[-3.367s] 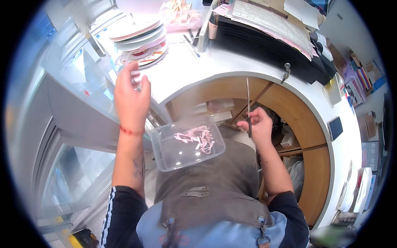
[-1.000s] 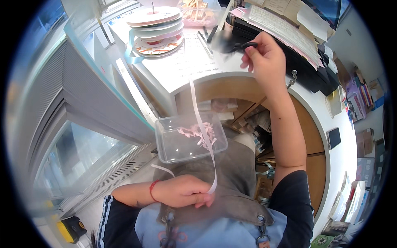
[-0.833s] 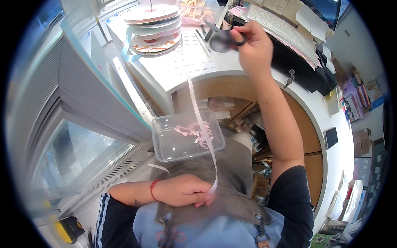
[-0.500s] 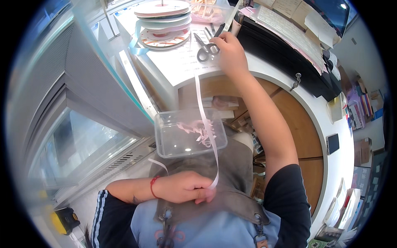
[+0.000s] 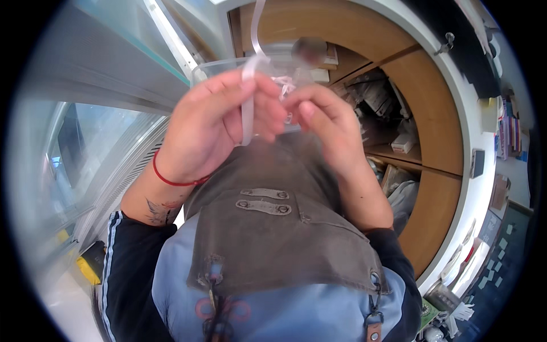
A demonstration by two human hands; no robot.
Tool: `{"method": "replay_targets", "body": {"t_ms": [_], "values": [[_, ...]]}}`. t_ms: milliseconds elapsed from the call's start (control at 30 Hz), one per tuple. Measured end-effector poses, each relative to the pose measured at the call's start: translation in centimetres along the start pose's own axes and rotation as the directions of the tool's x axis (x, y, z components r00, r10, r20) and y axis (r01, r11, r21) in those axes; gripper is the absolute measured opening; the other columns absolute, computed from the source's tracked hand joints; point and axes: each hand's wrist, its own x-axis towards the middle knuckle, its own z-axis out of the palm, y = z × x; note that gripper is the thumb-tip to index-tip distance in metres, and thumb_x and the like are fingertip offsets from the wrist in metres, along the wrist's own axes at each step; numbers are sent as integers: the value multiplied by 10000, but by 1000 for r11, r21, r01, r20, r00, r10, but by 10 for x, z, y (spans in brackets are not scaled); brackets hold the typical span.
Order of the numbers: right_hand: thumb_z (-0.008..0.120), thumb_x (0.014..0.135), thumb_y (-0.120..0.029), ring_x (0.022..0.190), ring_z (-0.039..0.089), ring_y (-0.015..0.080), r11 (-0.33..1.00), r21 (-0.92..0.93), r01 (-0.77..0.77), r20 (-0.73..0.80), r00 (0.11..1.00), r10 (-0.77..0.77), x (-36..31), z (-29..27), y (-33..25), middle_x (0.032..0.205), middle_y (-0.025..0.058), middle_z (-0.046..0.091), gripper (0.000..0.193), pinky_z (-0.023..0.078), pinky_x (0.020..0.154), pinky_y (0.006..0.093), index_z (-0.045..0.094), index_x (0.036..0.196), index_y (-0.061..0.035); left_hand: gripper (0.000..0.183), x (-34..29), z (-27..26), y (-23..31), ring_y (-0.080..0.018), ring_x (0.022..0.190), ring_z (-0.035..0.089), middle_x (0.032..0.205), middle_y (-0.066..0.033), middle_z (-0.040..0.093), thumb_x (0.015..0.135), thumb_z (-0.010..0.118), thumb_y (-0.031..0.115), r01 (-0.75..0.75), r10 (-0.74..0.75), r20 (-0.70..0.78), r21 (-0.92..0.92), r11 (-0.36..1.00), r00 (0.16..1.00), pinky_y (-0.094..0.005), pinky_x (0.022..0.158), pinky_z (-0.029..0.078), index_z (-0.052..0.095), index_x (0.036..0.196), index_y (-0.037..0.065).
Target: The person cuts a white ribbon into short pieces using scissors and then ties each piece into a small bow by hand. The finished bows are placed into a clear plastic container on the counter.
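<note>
A pale pink ribbon (image 5: 248,117) is pinched between the thumb and forefinger of my left hand (image 5: 213,111), with one tail hanging down across the palm. From that pinch the ribbon runs up and out of view at the top. My right hand (image 5: 330,122) is close by on the right, its thumb and bent fingers drawn together. Blur hides whatever may be in its fingertips. Behind both hands, mostly covered by them, is a clear plastic box (image 5: 208,71) with cut pink ribbon pieces (image 5: 284,84) in it.
A brown apron (image 5: 250,245) covers my lap. Around my right side curves a white-edged desk (image 5: 464,199) with wooden shelves (image 5: 436,211) beneath, and a phone (image 5: 477,163) lies on it. A glass-fronted cabinet (image 5: 85,142) stands at the left.
My right hand has left the scissors on the desk and come down beside my left. My left hand has risen with the ribbon. The view has tilted down, so the desk's spools are out of sight.
</note>
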Motion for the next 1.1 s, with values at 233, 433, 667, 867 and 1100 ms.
{"method": "replay_targets", "body": {"t_ms": [233, 433, 667, 867, 1100], "values": [[683, 797, -176, 899, 591, 136, 1000, -21, 1, 220, 975, 3, -9, 28, 23, 912, 73, 642, 252, 442, 829, 286, 615, 975, -11, 238, 22, -20, 3, -246, 1025, 531, 1054, -154, 555, 952, 367, 57, -118, 147, 32, -442, 889, 989, -332, 926, 456, 457, 1139, -60], [611, 843, -48, 742, 652, 163, 920, 314, -232, 273, 951, 147, -19, 14, 14, 806, 120, 668, 109, 511, 705, 253, 630, 897, 45, 303, 28, -78, 48, -268, 1084, 498, 1188, -196, 487, 961, 359, 80, -261, 266, -32, -333, 906, 963, -352, 975, 427, 404, 1209, -87], [534, 888, -66, 600, 628, 171, 940, 342, 0, 11, 1000, -4, -61, -63, 11, 682, 119, 639, 151, 502, 578, 260, 621, 885, 58, 308, 40, -61, 46, -223, 916, 606, 1048, -190, 611, 937, 425, 150, -223, 465, -353, 549, 806, 812, -288, 797, 472, 517, 1130, -72], [516, 889, -50, 508, 510, 81, 996, 86, -11, -158, 987, 25, -86, -74, -15, 626, 36, 585, 144, 405, 486, 200, 633, 910, 30, 448, 46, -3, 12, -241, 495, 527, 493, -80, 529, 847, 580, 399, 480, 469, -275, 780, -401, 839, -314, 541, 424, 625, 621, 15], [623, 833, -152, 512, 517, 67, 978, -206, 12, 73, 997, 3, -48, -43, -18, 578, 17, 562, 134, 382, 472, 228, 629, 777, -31, 274, 47, 30, -26, -150, 793, 514, 873, -60, 542, 891, 543, 291, -488, 145, 470, 788, 376, 870, -275, 678, 404, 536, 878, 17]]}}
